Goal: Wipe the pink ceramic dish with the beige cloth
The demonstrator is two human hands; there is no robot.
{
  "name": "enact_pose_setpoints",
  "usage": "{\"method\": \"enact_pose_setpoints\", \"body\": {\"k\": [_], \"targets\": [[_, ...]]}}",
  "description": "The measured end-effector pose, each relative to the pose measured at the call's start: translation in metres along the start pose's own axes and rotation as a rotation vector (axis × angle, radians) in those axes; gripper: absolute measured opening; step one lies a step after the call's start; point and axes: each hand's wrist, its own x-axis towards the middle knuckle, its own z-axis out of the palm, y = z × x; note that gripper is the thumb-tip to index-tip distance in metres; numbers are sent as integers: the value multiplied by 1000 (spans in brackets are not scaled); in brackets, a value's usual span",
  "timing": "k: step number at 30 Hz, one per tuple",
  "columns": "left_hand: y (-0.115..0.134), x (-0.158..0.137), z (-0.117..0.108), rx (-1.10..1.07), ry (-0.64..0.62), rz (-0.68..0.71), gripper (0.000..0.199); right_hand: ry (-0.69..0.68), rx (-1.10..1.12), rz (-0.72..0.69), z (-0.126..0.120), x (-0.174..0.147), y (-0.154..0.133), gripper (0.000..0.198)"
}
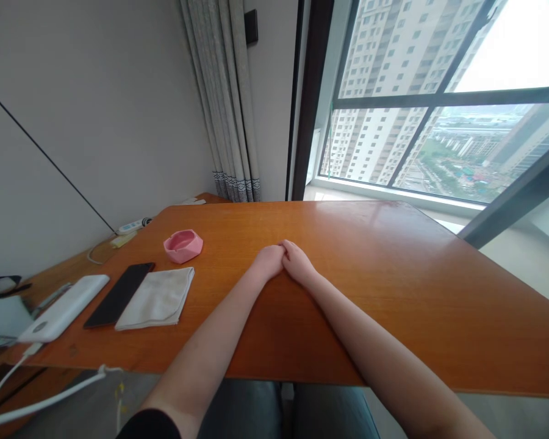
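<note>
My left hand [269,261] and my right hand [298,262] rest together on the wooden table [393,305]. Their fingers are curled in and touch each other at the tips, and no object shows in either hand. Left of them sits a pink faceted bowl [183,247], shaped like an ashtray. Nearer to me on that side lies a folded off-white cloth [158,299], overlapping or right beside a flat black rectangular thing [121,294]. The undersides of both hands are hidden.
At the far left of the table lies a white power bank [64,308] with a white cable [43,401] running off the near edge. Behind it are a power strip [134,225] and a wall. A grey curtain [226,97] and a large window [407,110] stand beyond.
</note>
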Motion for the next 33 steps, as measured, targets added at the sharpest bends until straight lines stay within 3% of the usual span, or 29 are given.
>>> {"method": "enact_pose_setpoints", "body": {"k": [3,8,30,33], "targets": [[-10,-2,15,-63,50,54,32,16,20,2,9,-4,13,25],[-20,-1,19,-222,83,98,32,20,44,32,10,-2,13,18],[-16,0,25,-223,77,74,35,24,81,38,11,-1,16,19],[-15,-1,16,-224,58,132,33,25,130,35,11,-3,16,20]]}}
